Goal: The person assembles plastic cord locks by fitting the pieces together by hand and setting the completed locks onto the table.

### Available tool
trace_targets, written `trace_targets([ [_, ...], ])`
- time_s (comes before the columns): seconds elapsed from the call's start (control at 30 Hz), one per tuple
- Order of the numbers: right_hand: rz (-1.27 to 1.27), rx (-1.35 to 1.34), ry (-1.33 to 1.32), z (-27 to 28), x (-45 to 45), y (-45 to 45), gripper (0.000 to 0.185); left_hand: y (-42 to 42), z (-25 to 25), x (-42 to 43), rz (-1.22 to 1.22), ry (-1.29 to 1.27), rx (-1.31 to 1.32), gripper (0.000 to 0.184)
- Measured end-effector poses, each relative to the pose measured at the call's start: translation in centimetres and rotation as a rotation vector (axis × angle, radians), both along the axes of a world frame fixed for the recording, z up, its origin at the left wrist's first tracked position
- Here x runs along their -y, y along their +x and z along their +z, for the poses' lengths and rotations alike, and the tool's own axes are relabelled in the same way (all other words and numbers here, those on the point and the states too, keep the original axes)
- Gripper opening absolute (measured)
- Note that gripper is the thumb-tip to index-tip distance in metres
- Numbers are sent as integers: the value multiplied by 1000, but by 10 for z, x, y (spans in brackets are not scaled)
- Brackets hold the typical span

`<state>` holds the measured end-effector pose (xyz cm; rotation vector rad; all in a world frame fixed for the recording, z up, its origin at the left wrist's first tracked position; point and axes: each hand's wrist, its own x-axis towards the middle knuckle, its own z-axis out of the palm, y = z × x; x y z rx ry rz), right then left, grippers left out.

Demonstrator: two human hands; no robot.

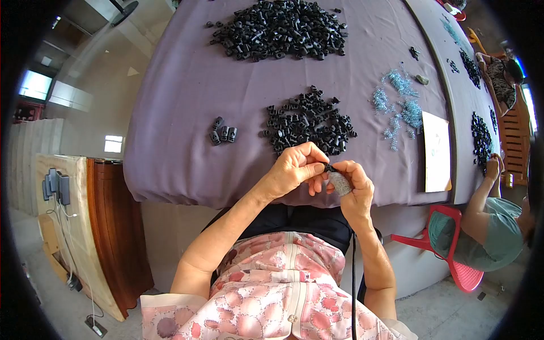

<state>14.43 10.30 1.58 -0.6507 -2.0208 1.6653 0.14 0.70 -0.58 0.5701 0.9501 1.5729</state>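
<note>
My left hand (296,171) pinches a small black cord-lock part (328,168) between thumb and fingers. My right hand (357,190) meets it there, fingertips closed on the same part. A grey speckled piece (340,184), either a stone or a thumb cover, sits against my right thumb; I cannot tell which. Just beyond my hands spreads a pile of black plastic parts (310,122). To its left lie several cord locks (224,134) in a small group. Fine blue springs (411,113) are scattered to the right.
A larger pile of black parts (280,29) lies at the far side of the purple cloth (187,102). A white sheet (436,153) and a grey stone (421,79) are at the right. Another person (493,226) sits on a red chair (453,238), near more black piles.
</note>
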Motion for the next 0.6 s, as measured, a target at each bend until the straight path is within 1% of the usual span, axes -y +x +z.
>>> trace_targets([
  [0.03, -3, 3, -9, 1, 0, -1, 19, 0, 0, 0, 1, 7, 4, 9],
  [0.27, -38, 31, -392, 6, -4, -2, 6, 2, -4, -1, -2, 6, -20, 9],
  [0.43, -26, 89, -596, 10, -7, -1, 8, 4, -4, 1, 12, -10, -40, 8],
  [0.6, -53, 45, -751, 8, -8, -1, 13, 9, -5, 0, 40, -1, -102, 7],
])
